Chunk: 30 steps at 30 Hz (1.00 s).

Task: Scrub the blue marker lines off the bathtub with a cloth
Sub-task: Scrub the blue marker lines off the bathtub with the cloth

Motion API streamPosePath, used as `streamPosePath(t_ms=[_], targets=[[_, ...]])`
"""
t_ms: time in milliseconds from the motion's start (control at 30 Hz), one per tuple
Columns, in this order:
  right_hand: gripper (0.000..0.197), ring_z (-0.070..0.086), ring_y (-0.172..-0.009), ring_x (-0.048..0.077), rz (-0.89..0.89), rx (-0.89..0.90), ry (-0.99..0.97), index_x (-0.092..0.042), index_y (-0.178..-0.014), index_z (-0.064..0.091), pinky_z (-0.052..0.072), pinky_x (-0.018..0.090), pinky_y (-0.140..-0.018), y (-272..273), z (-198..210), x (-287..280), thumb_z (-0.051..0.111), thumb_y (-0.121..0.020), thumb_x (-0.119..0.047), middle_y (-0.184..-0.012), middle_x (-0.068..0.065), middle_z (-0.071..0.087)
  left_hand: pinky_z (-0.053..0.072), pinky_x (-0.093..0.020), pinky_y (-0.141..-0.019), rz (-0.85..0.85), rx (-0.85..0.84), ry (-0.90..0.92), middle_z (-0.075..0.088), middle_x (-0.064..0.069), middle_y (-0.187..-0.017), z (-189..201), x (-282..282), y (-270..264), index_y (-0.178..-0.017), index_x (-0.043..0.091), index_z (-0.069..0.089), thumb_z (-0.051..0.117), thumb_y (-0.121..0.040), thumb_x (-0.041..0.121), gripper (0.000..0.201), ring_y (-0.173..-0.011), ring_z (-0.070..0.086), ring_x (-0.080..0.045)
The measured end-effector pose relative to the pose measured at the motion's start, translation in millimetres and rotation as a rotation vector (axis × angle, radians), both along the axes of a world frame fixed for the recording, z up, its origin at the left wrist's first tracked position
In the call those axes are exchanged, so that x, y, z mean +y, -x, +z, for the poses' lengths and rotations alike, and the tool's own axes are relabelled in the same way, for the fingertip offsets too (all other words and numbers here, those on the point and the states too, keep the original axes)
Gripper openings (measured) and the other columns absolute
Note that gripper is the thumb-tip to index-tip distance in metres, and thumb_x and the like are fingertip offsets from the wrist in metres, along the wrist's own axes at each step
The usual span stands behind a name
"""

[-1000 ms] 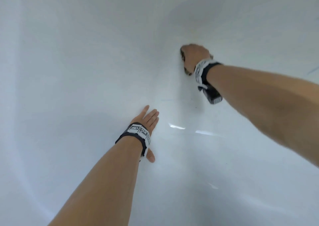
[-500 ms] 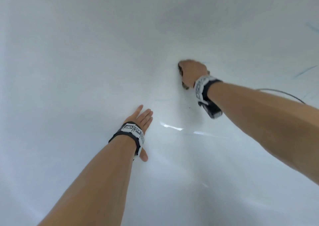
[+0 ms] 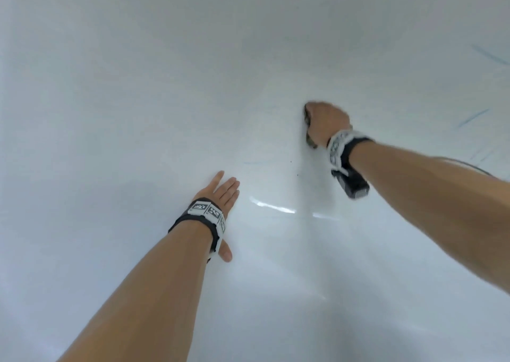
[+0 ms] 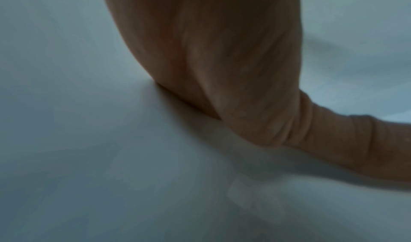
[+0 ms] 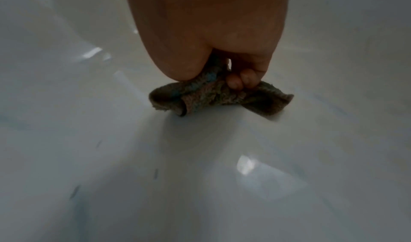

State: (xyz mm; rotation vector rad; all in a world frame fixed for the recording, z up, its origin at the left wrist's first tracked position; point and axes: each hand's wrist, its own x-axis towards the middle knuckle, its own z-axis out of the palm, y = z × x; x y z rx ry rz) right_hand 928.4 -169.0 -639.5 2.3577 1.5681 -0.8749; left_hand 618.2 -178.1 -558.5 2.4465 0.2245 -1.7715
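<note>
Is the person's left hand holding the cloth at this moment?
No, the left hand rests flat and empty on the bathtub, while the right hand grips the cloth.

The white bathtub [image 5: 200,166] is smooth and glossy, throwing bright reflections. The brownish, blue-flecked terry cloth [image 5: 213,96] bunched in the right hand's grip looks coarse, looped and matt.

The left hand [image 3: 220,196] lies flat, palm down, fingers straight and together, thumb splayed out to the side, its forearm stretched forward. The right hand [image 3: 325,122] is fisted with fingers [image 5: 239,80] curled tight, arm extended, and both wrists wear bands.
</note>
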Motion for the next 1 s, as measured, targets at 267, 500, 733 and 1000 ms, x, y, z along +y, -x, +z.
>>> streamPosePath(t_ms=[267,500,733,1000], targets=[[0.023,0.049,-0.07,0.027,-0.181,-0.115,-0.144,-0.021,-0.088,0.047,0.038,0.033,-0.064,-34,-13,12,0.048,-0.073,-0.003,-0.081,0.001,0.051,-0.023,-0.062,-0.108,0.008,0.005,-0.006,-0.03,-0.018,-0.157,-5,-2,1,-0.151,0.002,-0.023,0.031,-0.04,0.108,0.162,-0.144,-0.033,-0.03],[0.029,0.057,-0.072,0.026,-0.021,0.042,-0.027,-0.021,-0.083,0.046,0.039,0.031,-0.063,14,-8,-38,0.058,-0.064,-0.003,-0.08,-0.003,0.053,-0.018,-0.064,-0.109,0.03,0.011,0.019,-0.029,-0.018,-0.158,-7,-1,0,-0.152,0.002,-0.02,0.035,-0.039,0.108,0.164,-0.146,-0.03,-0.032],[0.023,0.054,-0.069,0.027,0.214,0.022,-0.113,-0.022,-0.086,0.038,0.043,0.034,-0.063,42,-14,-11,0.048,-0.078,-0.003,-0.092,0.005,0.056,-0.015,-0.064,-0.11,0.044,0.015,0.034,-0.028,-0.019,-0.158,-7,0,1,-0.152,0.001,-0.019,0.043,-0.042,0.105,0.164,-0.146,-0.028,-0.032],[0.026,0.06,-0.082,0.032,0.14,0.072,-0.179,-0.017,-0.098,0.048,0.037,0.035,-0.065,80,-13,78,0.05,-0.077,-0.002,-0.1,0.007,0.058,-0.015,-0.064,-0.111,-0.026,0.022,0.017,-0.028,-0.02,-0.158,0,0,-3,-0.151,-0.001,-0.02,0.039,-0.046,0.105,0.16,-0.145,-0.029,-0.035]])
